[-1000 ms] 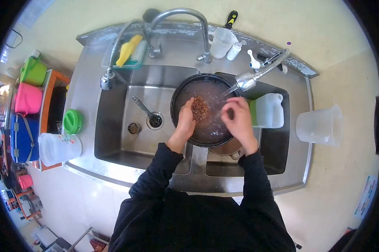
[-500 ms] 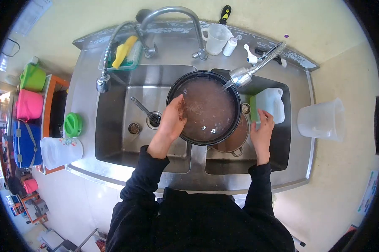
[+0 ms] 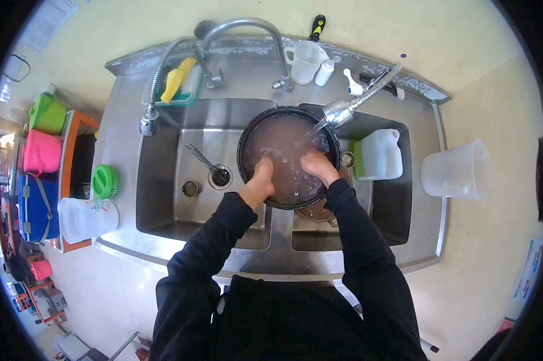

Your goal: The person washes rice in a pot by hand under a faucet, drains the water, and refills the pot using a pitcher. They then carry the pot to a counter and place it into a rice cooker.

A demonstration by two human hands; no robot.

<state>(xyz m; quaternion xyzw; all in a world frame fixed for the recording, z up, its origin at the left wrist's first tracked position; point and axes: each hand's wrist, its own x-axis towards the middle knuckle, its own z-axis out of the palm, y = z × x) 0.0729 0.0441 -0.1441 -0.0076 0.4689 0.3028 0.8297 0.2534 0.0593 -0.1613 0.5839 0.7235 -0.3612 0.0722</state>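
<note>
Both hands had just gone down into the cloudy, reddish-brown water point(image 3: 289, 141) in the wide black pan point(image 3: 244, 171). A moment earlier the left hand point(image 3: 262, 175) had been lifted with its palm full of small brown grains, while the right hand point(image 3: 318, 165) had moved out over the right-hand basin point(image 3: 395, 225). With both of them back in the pan, I took it that the grains were being worked under the surface again rather than looked over above it. The left hand dipped in near the pan's left side and the right hand reached in from the opposite side, the two apart. The water hid the fingers, so I could not tell whether they were spread, pressed together or closed on anything, and the grains themselves were out of sight. The pan sat where the two basins met, partly above a pot point(image 3: 315, 213) in the right-hand one, and a thin stream ran into it from the spray head point(image 3: 338, 113). A small strainer point(image 3: 347, 159) lay just beside its rim, with a plastic jug point(image 3: 384, 154) of greenish liquid past that. Over in the left-hand basin point(image 3: 193, 219), a whisk point(image 3: 207, 162) rested with its wires at the drain. A clear tub point(image 3: 455, 169) stood at the bench's point(image 3: 427, 135) right end.
</note>
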